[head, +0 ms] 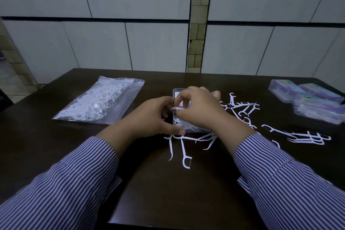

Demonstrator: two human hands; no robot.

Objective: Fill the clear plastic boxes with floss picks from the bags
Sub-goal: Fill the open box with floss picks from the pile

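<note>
A clear plastic box [179, 93] lies open at the table's middle, mostly hidden under both hands, with white floss picks inside it. My left hand [155, 115] holds the box's left side, thumb at its near corner. My right hand [197, 108] hovers over the box and pinches a floss pick [176, 108] with curled fingers. Loose floss picks [240, 108] lie scattered to the right of the box, and more floss picks [183, 150] lie in front of it. A clear bag [100, 101] full of picks lies at the left.
Three closed clear boxes [309, 99] with coloured labels are stacked at the table's far right. A small row of floss picks [308, 137] lies near the right forearm. The dark table [56, 145] ends at a tiled wall behind.
</note>
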